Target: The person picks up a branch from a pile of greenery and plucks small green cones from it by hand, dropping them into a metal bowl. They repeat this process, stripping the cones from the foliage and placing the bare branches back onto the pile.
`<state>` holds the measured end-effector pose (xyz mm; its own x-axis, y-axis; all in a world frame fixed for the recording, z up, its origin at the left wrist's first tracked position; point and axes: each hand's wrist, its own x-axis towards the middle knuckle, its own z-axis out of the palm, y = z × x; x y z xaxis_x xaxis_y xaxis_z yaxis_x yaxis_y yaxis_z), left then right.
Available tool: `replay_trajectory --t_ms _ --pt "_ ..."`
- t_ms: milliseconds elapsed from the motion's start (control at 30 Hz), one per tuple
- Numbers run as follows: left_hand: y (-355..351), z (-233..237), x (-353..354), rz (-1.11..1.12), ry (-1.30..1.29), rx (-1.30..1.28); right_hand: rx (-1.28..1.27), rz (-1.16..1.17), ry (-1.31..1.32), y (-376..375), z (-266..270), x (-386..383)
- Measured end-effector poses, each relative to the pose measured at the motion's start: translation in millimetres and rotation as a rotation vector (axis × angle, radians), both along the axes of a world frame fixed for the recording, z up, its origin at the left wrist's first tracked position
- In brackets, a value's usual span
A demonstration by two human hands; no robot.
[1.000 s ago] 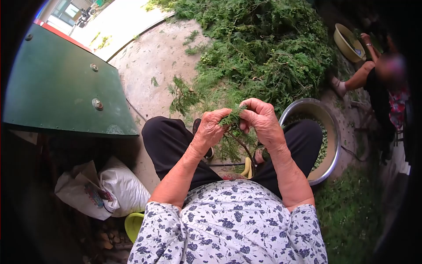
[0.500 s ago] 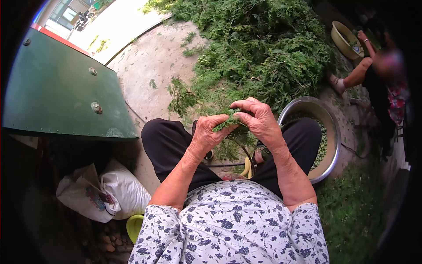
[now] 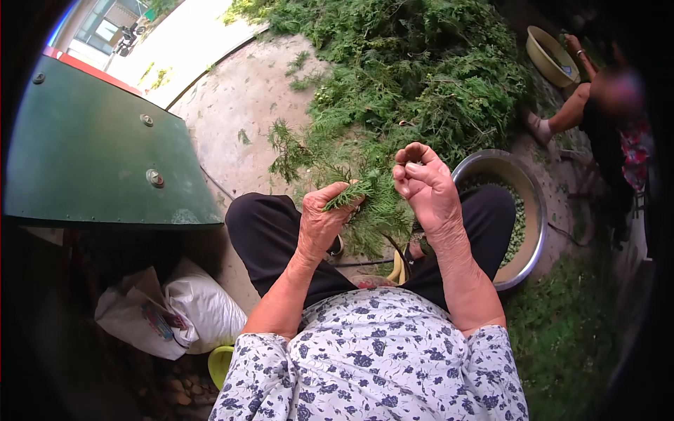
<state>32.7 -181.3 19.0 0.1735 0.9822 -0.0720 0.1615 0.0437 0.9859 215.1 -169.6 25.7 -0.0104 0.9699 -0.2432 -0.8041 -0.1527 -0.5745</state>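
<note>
My left hand (image 3: 326, 216) is closed round a green evergreen branch (image 3: 379, 210) with flat, scaly, cypress-like leaves. One leafy tip pokes out over the thumb, and the rest of the branch hangs between my knees. Apart from the branch, to its right, is my right hand (image 3: 430, 186), its fingers curled in toward the thumb. Whatever the curled fingers hold, if anything, is too small to make out. Beside my right knee stands a wide metal basin (image 3: 539, 224) with many small pale-green cones or berries (image 3: 518, 223) inside, partly covered by my leg.
A big heap of cut evergreen branches (image 3: 421, 77) lies ahead. A green metal panel (image 3: 98, 147) stands at left, above white sacks (image 3: 203, 309) and a yellow-green bowl (image 3: 219, 365). At far right another person (image 3: 583, 105) sits near a beige basin (image 3: 547, 59).
My right hand has drawn away from the sprig, up and to the right, and turned so more of its palm shows. My left hand keeps hold of the branch, shifted slightly left.
</note>
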Motion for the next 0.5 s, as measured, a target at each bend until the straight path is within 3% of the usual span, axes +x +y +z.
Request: replay_trajectory --t_ms 67,133,167,267,333,433,467,500 --pt "-1 -2 0 0.020 -0.020 -0.015 0.034 0.098 -0.020 -3 -7 4" --pt "-1 -2 -1 0.014 -0.016 -0.029 0.072 0.283 -0.310 -8 -8 3" --pt "-2 -2 -1 -0.008 -0.017 -0.020 0.072 0.280 -0.308 -8 -8 0" --pt "0 1 -2 -0.059 0.048 0.033 0.296 0.165 -0.817 -7 -8 -9" --pt "1 8 -1 -0.079 0.112 0.076 0.318 0.122 -0.838 -9 -9 -11" --pt "0 16 3 -0.073 0.174 0.040 0.578 -0.071 -1.068 -9 -17 -17" --pt "0 12 3 -0.059 0.137 0.046 0.577 -0.072 -1.068 -11 -14 -18" --pt "1 7 4 -0.045 0.101 0.053 0.305 0.054 -0.806 -14 -8 -18"
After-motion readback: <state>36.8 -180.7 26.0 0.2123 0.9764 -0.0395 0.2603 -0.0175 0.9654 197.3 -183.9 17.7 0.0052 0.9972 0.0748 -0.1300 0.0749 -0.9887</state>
